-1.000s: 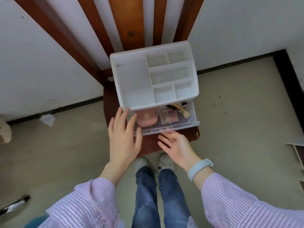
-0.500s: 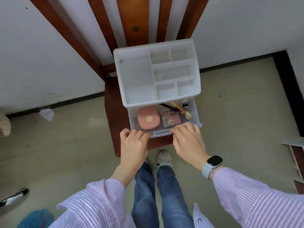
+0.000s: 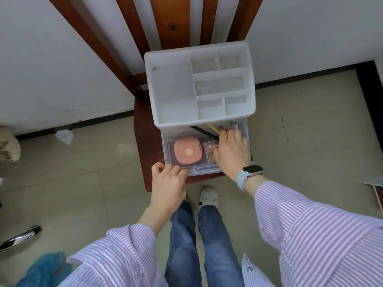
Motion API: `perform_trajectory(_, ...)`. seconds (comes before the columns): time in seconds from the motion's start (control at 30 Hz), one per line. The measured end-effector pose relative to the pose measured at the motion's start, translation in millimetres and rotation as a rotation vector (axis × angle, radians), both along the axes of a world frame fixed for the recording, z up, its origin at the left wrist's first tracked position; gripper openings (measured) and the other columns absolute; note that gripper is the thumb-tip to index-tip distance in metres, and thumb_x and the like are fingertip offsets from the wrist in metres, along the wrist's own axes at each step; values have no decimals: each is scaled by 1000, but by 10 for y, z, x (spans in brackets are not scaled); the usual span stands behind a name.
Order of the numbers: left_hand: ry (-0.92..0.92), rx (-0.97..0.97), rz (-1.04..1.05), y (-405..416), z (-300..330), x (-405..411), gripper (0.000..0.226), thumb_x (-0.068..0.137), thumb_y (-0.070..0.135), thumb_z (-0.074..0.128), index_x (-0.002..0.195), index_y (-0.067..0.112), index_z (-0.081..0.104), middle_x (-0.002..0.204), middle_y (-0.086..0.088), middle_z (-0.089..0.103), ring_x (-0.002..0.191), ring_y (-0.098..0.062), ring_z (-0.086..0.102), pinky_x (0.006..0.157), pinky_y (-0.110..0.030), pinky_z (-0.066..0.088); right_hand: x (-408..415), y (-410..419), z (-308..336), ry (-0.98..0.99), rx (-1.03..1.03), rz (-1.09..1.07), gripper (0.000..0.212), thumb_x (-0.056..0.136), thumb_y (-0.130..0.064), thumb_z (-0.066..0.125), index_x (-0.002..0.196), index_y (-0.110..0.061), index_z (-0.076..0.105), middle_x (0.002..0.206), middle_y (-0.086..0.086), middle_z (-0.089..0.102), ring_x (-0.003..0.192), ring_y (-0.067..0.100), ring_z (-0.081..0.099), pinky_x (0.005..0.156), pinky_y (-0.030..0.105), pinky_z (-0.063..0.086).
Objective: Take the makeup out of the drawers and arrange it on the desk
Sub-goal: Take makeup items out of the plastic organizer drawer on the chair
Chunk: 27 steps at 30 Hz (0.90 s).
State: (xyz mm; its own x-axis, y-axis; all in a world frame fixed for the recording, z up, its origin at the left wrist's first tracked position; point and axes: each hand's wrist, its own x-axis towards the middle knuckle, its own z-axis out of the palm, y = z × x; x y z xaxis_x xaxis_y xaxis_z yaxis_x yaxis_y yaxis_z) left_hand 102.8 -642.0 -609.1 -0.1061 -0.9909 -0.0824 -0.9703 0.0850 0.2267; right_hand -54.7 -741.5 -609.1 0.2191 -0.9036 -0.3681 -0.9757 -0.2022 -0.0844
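Reaching into open drawer [image 3: 207, 170] on chair [image 3: 145, 141]: right hand [image 3: 232, 154], grip hidden, over palette [image 3: 210, 152] beside compact [image 3: 187, 151]; left hand [image 3: 167, 181] curls on drawer front. Risks tipping organizer [image 3: 199, 85] off chair.

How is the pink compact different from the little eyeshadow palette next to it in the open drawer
The pink compact has an opaque, rounded salmon lid with a pale dot at its centre; the eyeshadow palette has a clear lid with script lettering, and shadow pans show through it. The compact lies fully exposed, while the right hand covers part of the palette. The compact looks larger. Both lie flat, side by side, in the clear drawer.
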Motion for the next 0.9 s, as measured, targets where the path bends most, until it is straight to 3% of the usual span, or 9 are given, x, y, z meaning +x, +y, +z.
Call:
perform_trajectory(0.07, 1, 1, 1, -6, 0, -4, 25, 58, -2, 75, 75, 16, 71, 59, 4, 60, 56, -21, 53, 74, -33, 27, 51, -21, -23, 102, 22, 39, 22, 72, -12, 67, 92, -6, 60, 85, 11, 62, 81, 29, 56, 66, 36, 43)
perform_trajectory(0.13, 2, -2, 6, -3, 5, -10, 24, 59, -1, 75, 75, 16, 71, 59, 4, 60, 56, -21, 53, 73, -33, 26, 58, -32, -34, 114, 30, 71, 20, 61, -9, 72, 75, -8, 59, 72, 11, 61, 69, 28, 56, 59, 32, 42)
perform_trajectory(0.27, 4, -11, 22, -3, 17, -27, 23, 60, 0, 76, 75, 16, 71, 59, 4, 60, 57, -21, 54, 72, -34, 25, 0, -73, -20, 15, 101, 128, 21, 81, -10, 54, 99, 0, 54, 100, 20, 56, 93, 35, 52, 73, 41, 40)
perform_trajectory(0.33, 9, -15, 30, -1, 17, -31, 21, 61, 1, 75, 74, 16, 71, 59, 4, 60, 58, -21, 54, 71, -34, 25, -41, -104, -13, -8, 88, 178, 23, 87, -13, 45, 107, -2, 48, 110, 18, 51, 99, 33, 49, 76, 39, 38)
perform_trajectory(0.53, 8, -69, 31, 3, 13, -41, 13, 68, 8, 62, 73, 17, 71, 60, 4, 61, 58, -21, 55, 70, -34, 25, -141, -92, 70, -142, 146, 283, 19, 96, -14, 38, 113, -6, 43, 107, 12, 49, 90, 28, 50, 60, 36, 37)
perform_trajectory(0.73, 21, -66, 30, -22, 36, -16, 13, 67, 10, 61, 71, 17, 70, 62, 5, 63, 63, -21, 57, 71, -33, 25, -355, -55, 351, -195, 107, 243, 25, 96, -16, 40, 119, -7, 43, 107, 9, 48, 85, 25, 49, 60, 35, 37)
perform_trajectory(0.9, 138, -26, -22, -117, 93, 21, 23, 77, 30, 52, 86, 19, 70, 90, 6, 66, 91, -17, 55, 76, -32, 27, -675, 107, 455, -254, 122, 129, 29, 95, -16, 43, 121, -5, 46, 109, 12, 50, 79, 30, 52, 60, 30, 28)
